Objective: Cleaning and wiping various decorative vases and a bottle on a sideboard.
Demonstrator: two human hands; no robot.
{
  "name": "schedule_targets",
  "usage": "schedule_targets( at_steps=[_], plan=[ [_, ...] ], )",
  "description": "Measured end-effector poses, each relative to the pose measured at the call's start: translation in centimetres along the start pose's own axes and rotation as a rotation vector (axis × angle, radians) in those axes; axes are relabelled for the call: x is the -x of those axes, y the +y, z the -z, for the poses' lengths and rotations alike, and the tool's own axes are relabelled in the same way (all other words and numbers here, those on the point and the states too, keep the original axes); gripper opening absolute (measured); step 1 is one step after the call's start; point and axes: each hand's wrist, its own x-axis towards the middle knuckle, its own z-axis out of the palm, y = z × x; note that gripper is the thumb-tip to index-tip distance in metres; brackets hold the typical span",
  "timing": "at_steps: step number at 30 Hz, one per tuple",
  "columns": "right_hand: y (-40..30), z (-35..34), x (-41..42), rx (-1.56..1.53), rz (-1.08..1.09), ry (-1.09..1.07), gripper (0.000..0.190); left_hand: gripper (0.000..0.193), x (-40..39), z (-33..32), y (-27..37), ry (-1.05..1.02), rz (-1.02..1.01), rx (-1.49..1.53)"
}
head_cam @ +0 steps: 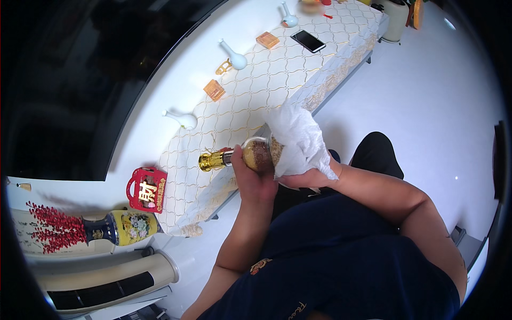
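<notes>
My left hand (258, 178) grips a clear glass bottle (256, 155) with a rounded body, held on its side. Layers of yellow, dark red and tan grain-like filling show through the glass. Its gold cap (209, 161) points left, over the front edge of the cabinet. Around the bottle's right end, a crumpled white tissue or cloth (302, 140) is pressed by my right hand (310, 178). The tissue hides much of that end and most of the right fingers.
A cabinet with a patterned tablecloth (268, 86) carries pale blue vases (238, 61), small orange boxes (215, 90), a smartphone (308, 41) and a red gift box (147, 190). A large television (100, 80) stands behind it. At left are a yellow floral vase (136, 228) and an air conditioner (112, 284).
</notes>
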Motion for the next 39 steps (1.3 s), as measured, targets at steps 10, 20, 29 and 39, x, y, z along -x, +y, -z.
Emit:
schedule_targets(
  at_steps=[10,20,29,39],
  plan=[
    [-0.7,-1.0,-1.2,-1.286,-0.745,0.293,0.055,0.027,-1.1,1.9,-1.0,-0.105,-0.12,0.074],
    [0.9,0.3,-0.5,-1.174,-1.096,-0.255,0.073,0.025,-2.2,2.7,-0.5,-0.242,-0.349,-0.109],
    [1.7,-0.9,0.1,-0.593,-0.886,0.157,0.046,0.022,-2.8,3.2,-0.1,-0.149,-0.422,-0.168],
    [1.1,-2.6,0.0,-0.786,-0.837,-0.007,0.062,0.026,-2.4,3.1,0.5,0.072,-0.178,0.025]
  ],
)
